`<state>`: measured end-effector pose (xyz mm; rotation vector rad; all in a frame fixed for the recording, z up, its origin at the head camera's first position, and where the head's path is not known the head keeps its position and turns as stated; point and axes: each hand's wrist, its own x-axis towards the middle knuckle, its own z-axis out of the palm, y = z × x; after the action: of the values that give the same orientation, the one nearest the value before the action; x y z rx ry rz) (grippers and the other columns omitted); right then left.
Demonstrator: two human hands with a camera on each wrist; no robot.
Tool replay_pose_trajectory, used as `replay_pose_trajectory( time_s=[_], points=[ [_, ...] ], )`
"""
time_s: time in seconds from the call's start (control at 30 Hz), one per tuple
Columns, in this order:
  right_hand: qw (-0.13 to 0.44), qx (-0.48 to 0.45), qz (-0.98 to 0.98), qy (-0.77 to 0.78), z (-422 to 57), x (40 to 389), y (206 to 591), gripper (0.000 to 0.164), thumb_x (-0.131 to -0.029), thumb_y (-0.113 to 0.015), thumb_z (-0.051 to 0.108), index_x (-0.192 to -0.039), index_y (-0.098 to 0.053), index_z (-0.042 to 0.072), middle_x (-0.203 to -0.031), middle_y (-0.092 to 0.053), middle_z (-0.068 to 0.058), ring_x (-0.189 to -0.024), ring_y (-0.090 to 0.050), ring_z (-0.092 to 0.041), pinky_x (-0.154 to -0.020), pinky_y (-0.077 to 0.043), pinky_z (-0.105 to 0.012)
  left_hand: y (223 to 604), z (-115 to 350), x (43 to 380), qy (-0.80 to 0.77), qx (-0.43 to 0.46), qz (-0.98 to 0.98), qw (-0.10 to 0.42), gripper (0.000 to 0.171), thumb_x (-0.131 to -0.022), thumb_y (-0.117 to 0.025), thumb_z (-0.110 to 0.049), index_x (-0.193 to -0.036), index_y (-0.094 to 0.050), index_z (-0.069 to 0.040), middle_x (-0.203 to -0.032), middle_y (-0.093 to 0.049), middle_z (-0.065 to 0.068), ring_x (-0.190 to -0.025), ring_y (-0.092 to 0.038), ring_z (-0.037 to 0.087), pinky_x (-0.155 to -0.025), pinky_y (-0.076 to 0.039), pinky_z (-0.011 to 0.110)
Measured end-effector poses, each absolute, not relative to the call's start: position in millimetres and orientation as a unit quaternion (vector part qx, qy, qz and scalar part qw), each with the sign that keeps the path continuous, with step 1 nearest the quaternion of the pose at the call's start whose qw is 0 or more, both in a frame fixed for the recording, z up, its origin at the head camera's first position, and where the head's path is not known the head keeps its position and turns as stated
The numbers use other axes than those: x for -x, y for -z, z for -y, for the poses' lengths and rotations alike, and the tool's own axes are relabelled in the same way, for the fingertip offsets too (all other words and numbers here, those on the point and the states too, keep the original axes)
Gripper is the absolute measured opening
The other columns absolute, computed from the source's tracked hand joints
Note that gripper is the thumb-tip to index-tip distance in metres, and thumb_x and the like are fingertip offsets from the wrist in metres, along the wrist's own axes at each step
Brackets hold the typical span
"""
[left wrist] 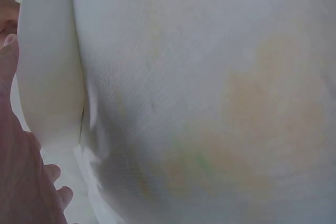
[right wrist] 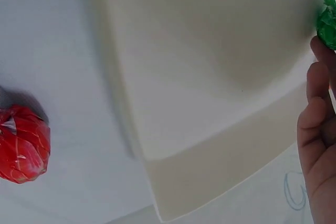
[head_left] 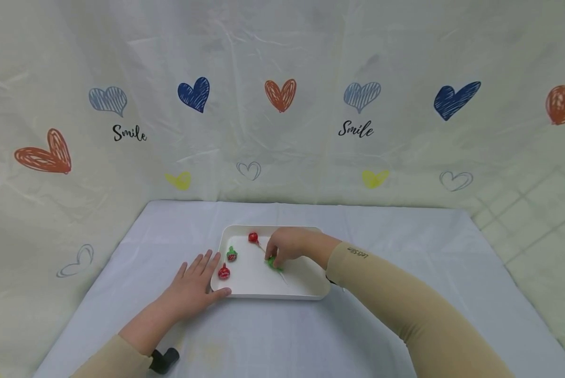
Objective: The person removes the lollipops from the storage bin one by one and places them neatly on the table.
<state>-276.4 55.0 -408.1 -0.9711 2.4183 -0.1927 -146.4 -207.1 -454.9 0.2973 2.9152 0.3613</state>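
Observation:
My right hand (head_left: pixel 286 245) pinches a green-wrapped lollipop (head_left: pixel 275 265) over the middle of a white tray (head_left: pixel 306 286). The stick of that lollipop points toward the tray's front edge. In the right wrist view its green wrapper (right wrist: pixel 327 22) shows at the fingertips. My left hand (head_left: pixel 194 286) lies with fingers spread at the tray's left end, the thumb at the front left corner. Near it in the tray are a red lollipop (head_left: pixel 223 272) and a green-and-red one (head_left: pixel 232 255). Another red lollipop (head_left: pixel 253 238) lies toward the back, its stick running toward my right hand.
Outside the tray, a red-wrapped lollipop (right wrist: pixel 25 144) lies on the white cloth in the right wrist view; my right forearm hides that spot in the head view. A white curtain with printed hearts (head_left: pixel 280 95) hangs behind the cloth-covered table (head_left: pixel 244 336).

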Motion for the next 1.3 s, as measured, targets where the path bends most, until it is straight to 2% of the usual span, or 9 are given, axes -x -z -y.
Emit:
replay_pose_trajectory(
  time_s=[0.2,0.67,1.13,1.3],
  points=[
    [0.247,0.348,-0.9,0.091,-56.5,279.0,392.1,0.022,-0.085,-0.081,0.026,-0.106,-0.079,0.027,-0.092,-0.068,0.017,-0.093,-0.058,-0.006,-0.086,-0.05,-0.026,451.3,205.9,145.4,-0.131,-0.101,-0.982,0.093,0.104,-0.085,-0.058,-0.071,-0.159,-0.019,-0.009,-0.164,-0.015,0.019,-0.15,-0.01,0.041,-0.116,-0.005,0.065],
    [0.226,0.348,-0.902,0.121,-79.4,281.7,377.7,0.027,-0.086,-0.08,0.026,-0.112,-0.078,0.022,-0.092,-0.069,0.017,-0.093,-0.058,-0.008,-0.083,-0.051,-0.027,456.5,209.0,143.7,-0.144,-0.107,-0.98,0.084,0.109,-0.083,-0.053,-0.079,-0.159,-0.019,-0.009,-0.163,-0.015,0.02,-0.149,-0.01,0.041,-0.116,-0.002,0.065],
    [0.188,0.317,-0.913,0.176,-141.1,278.6,367.4,0.03,-0.086,-0.079,0.03,-0.115,-0.077,0.023,-0.097,-0.07,0.018,-0.09,-0.06,-0.01,-0.079,-0.052,-0.029,455.8,207.1,145.2,-0.127,-0.102,-0.982,0.096,0.106,-0.085,-0.055,-0.074,-0.16,-0.016,-0.01,-0.164,-0.013,0.019,-0.15,-0.009,0.041,-0.116,-0.003,0.066],
    [0.173,0.304,-0.917,0.192,-170.7,272.6,366.6,0.026,-0.086,-0.079,0.031,-0.111,-0.077,0.029,-0.099,-0.07,0.017,-0.083,-0.057,-0.012,-0.071,-0.051,-0.029,457.0,207.8,145.7,-0.123,-0.103,-0.983,0.092,0.106,-0.085,-0.053,-0.075,-0.16,-0.016,-0.01,-0.164,-0.012,0.019,-0.15,-0.009,0.042,-0.116,-0.004,0.066]
  ],
)
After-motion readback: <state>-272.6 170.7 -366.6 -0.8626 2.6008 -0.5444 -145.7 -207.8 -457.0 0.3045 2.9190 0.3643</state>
